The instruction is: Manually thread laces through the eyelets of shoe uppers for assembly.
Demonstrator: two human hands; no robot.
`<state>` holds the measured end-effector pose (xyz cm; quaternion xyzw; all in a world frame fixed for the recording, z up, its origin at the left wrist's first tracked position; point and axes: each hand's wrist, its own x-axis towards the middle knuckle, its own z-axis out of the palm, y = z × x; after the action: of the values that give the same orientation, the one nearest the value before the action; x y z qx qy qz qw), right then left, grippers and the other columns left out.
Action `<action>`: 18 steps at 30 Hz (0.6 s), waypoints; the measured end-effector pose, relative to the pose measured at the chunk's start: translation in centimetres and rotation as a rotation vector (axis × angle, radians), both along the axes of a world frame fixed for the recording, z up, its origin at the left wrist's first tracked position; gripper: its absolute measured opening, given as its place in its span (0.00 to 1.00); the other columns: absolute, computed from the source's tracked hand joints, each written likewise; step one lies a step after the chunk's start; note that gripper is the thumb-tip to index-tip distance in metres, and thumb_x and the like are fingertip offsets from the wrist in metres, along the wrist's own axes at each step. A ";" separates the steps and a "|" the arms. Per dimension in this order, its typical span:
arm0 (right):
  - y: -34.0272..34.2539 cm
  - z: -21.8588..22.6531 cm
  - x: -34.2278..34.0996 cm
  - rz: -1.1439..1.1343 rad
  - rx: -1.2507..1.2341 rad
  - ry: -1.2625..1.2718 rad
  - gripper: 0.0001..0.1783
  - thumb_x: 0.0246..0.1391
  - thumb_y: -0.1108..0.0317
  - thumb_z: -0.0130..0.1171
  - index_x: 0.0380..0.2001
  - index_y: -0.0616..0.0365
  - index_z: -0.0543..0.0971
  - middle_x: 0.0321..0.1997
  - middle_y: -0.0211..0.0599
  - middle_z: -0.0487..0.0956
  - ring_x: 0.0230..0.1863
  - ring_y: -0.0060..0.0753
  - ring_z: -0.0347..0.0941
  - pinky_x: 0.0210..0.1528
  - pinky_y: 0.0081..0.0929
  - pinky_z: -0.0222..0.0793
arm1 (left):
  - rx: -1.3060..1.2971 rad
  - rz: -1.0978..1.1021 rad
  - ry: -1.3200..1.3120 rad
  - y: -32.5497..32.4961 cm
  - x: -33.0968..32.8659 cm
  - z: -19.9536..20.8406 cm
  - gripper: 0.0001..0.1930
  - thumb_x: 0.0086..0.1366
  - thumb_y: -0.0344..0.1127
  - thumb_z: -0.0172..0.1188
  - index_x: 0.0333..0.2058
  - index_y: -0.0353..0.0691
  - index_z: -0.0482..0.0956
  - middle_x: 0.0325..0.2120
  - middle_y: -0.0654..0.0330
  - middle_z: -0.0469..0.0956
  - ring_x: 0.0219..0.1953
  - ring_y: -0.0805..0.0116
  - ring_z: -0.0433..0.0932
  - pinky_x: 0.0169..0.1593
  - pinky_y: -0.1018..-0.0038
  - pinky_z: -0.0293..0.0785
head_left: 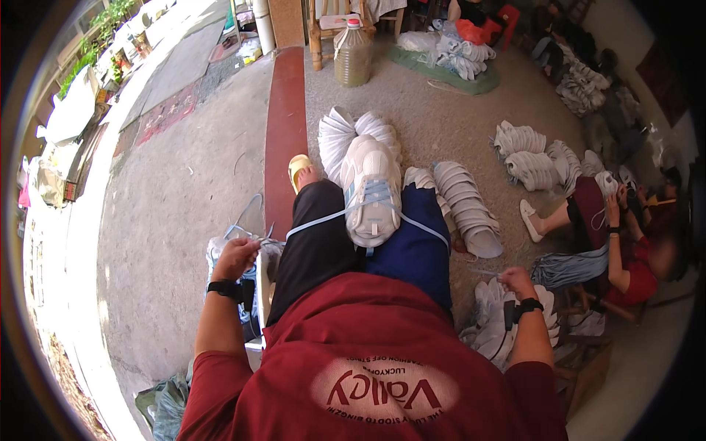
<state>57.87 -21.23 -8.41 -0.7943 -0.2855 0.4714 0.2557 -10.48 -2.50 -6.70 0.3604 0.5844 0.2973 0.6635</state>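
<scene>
A white and beige sneaker (371,169) rests on my lap between my thighs, toe pointing away from me. Its pale blue shoelace (321,220) crosses over the tongue, and its two ends run out to both sides. Out to the left, my left hand (237,257) pinches one end of the lace, beside a container of bluish items at my hip. My right hand (517,281) is held wide to the right with its fingers closed on the other end, above a pile of white shoe pieces (489,305).
Nested stacks of white shoe uppers (465,198) lie by my right leg, with more stacks (533,158) farther right. A co-worker in red (640,272) sits at the right near a bundle of blue laces (570,266). A large plastic jug (354,57) stands ahead.
</scene>
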 end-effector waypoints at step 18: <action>21.1 3.9 -24.1 -0.111 0.657 0.643 0.06 0.43 0.80 0.61 0.19 0.60 0.74 0.18 0.28 0.72 0.16 0.20 0.64 0.18 0.17 0.59 | 0.637 -0.373 0.119 9.1 20.4 1.9 0.07 0.56 0.32 0.62 0.23 0.37 0.76 0.19 0.70 0.69 0.24 0.80 0.65 0.30 0.80 0.63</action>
<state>33.79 -0.11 -4.49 -0.4988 -0.2828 0.5640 0.5942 9.90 6.62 -4.83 0.6656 0.4246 0.3166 0.5258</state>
